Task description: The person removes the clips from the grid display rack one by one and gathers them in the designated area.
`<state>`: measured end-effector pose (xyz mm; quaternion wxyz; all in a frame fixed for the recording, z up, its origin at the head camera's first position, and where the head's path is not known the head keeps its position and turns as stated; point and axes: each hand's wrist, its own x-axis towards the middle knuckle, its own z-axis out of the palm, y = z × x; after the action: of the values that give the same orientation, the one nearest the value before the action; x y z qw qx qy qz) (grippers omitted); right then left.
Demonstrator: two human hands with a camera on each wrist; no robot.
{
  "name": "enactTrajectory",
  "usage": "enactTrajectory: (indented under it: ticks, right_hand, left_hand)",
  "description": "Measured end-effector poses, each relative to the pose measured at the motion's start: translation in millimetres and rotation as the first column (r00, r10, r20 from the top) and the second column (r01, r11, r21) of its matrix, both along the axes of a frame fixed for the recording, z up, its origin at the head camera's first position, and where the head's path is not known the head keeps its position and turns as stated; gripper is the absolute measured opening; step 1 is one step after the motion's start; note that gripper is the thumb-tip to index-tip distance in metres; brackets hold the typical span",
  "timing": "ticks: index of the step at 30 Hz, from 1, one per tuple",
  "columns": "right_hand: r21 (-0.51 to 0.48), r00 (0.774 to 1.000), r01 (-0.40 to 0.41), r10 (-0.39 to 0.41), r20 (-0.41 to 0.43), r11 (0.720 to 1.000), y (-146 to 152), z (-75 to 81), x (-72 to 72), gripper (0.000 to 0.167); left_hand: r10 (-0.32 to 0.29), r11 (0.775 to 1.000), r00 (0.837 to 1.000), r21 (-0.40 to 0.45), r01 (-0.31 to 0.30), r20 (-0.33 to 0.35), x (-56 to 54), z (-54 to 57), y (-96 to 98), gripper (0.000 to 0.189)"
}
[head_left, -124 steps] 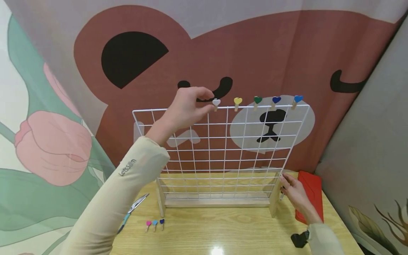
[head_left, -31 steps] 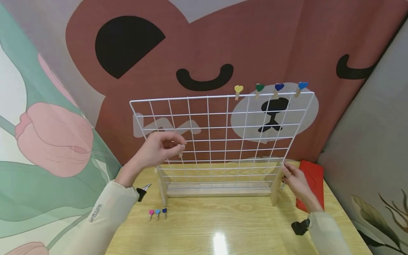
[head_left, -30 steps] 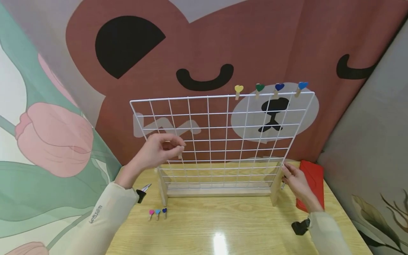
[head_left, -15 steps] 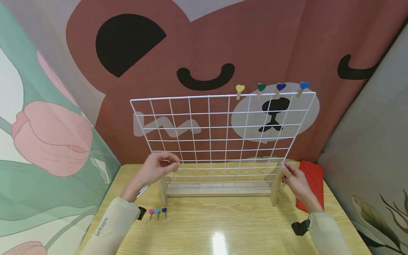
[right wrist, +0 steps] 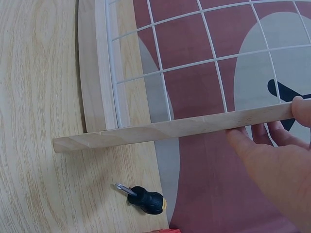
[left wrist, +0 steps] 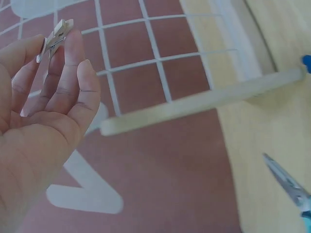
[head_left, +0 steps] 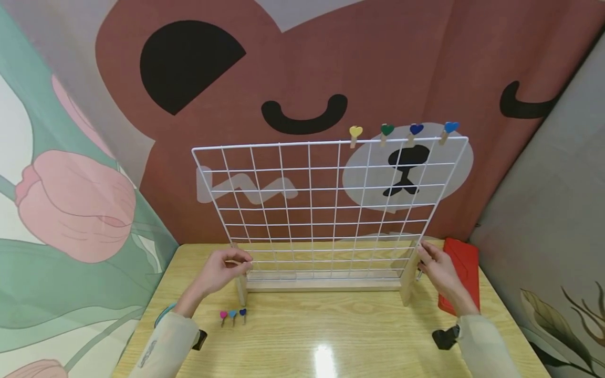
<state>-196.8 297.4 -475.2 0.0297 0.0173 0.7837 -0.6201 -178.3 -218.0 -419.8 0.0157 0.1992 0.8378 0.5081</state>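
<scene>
Of my two hands, the left [head_left: 218, 272] pinches a small wooden clothespin [left wrist: 55, 41] before the lower left corner of the white wire grid [head_left: 309, 142], while the right [head_left: 439, 270] grips the wooden side post [right wrist: 170, 127] at the grid's right end. Four heart-topped clips [head_left: 387, 130] stand along the grid's top right; three more heart clips [head_left: 233, 314] lie on the worktop [head_left: 283, 336] in front of its left end.

Red pouch [head_left: 463, 268], black screwdriver [right wrist: 146, 201], teal-handled tool [left wrist: 290, 187] — printed backdrop [head_left: 302, 68]

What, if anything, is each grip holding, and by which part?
The left grip pinches a small clothespin by one end; the right grip holds the wooden side post near its top.
</scene>
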Motion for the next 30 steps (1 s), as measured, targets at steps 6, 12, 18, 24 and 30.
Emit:
enactTrajectory:
  ticks: [6, 12, 18, 24, 30]
  right_hand:
    - [0.002, 1.0, -0.002, 0.002, -0.004, 1.0, -0.7, -1.0, 0.5, 0.064]
    - [0.005, 1.0, -0.009, 0.009, 0.006, 1.0, -0.6, -0.5, 0.4, 0.066]
    - [0.01, 1.0, -0.005, 0.005, 0.009, 1.0, 0.8, -1.1, 1.6, 0.066]
    - [0.01, 1.0, -0.005, 0.005, 0.013, 1.0, 0.8, -4.0, 2.9, 0.065]
    - [0.02, 1.0, 0.003, -0.003, -0.014, 1.0, -0.1, -1.0, 1.2, 0.065]
  left_hand:
    - [0.043, 0.999, 0.999, -0.013, -0.042, 0.033, 3.8, -27.2, -15.5, 0.009]
    - [0.098, 0.995, 0.992, -0.004, -0.098, 0.077, 12.9, -46.7, -28.1, 0.009]
    - [0.115, 0.993, 0.986, 0.001, -0.116, 0.118, 20.2, -63.3, -43.9, 0.012]
    - [0.191, 0.981, 0.961, -0.061, -0.182, 0.198, 27.2, -81.5, -60.5, 0.016]
    - [0.26, 0.962, 0.935, -0.147, -0.229, 0.243, 28.3, -98.1, -71.9, 0.018]
